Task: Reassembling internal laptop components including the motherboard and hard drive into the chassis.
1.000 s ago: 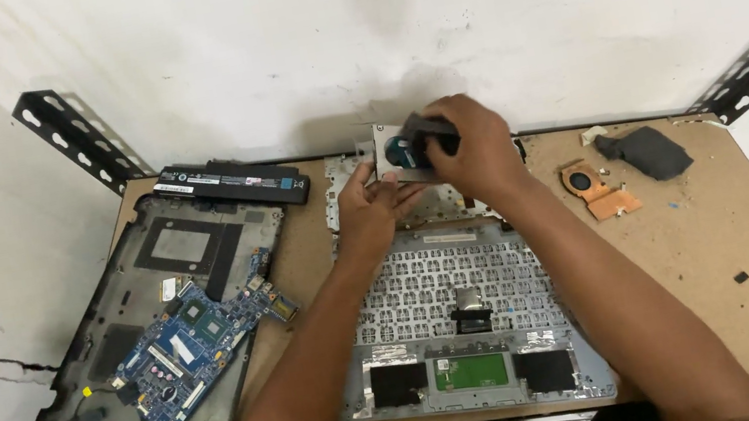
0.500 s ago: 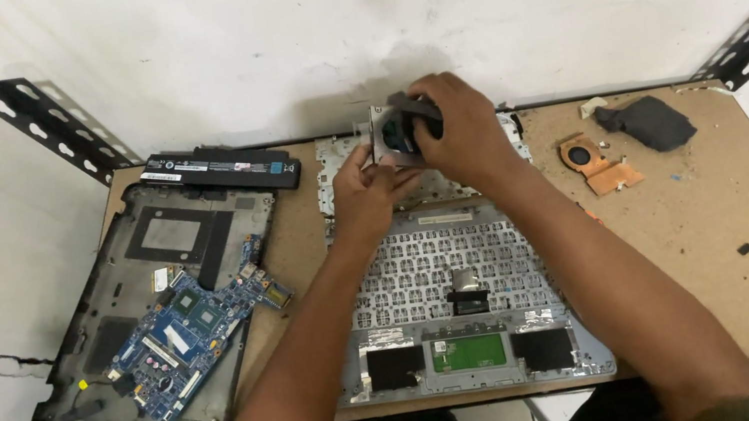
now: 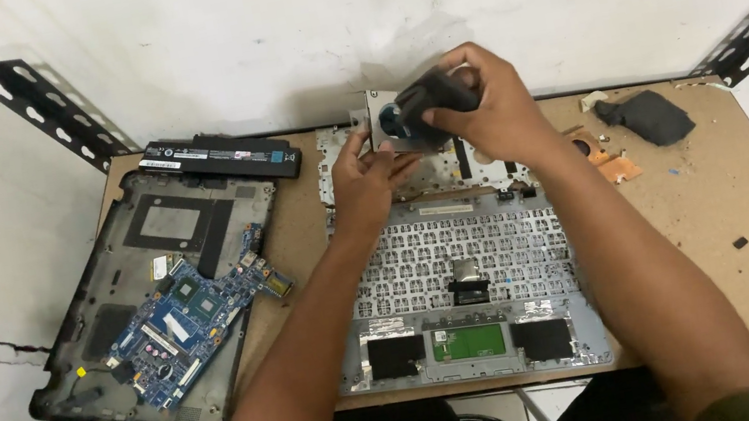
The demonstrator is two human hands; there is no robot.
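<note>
My left hand [image 3: 365, 179] holds the lower edge of a small square silver fan unit [image 3: 388, 123] with a blue hub, tilted up above the far end of an upturned laptop keyboard frame [image 3: 464, 261]. My right hand [image 3: 493, 116] grips a dark, rounded object [image 3: 434, 93] pressed against the fan's right side. What that dark object is cannot be made out. Both forearms reach over the keyboard frame.
A black laptop bottom case [image 3: 92, 339] with a blue circuit board [image 3: 190, 318] lies at the left, with a long black battery [image 3: 219, 158] behind it. A copper heat sink [image 3: 615, 162] and a dark pad [image 3: 648, 116] sit at the right on the brown board table [image 3: 740, 210]. Black perforated brackets [image 3: 48, 105] flank the wall.
Both hands and the fan unit have risen slightly above the keyboard frame. The right hand has turned the dark object over the fan. Nothing else on the table has moved.
</note>
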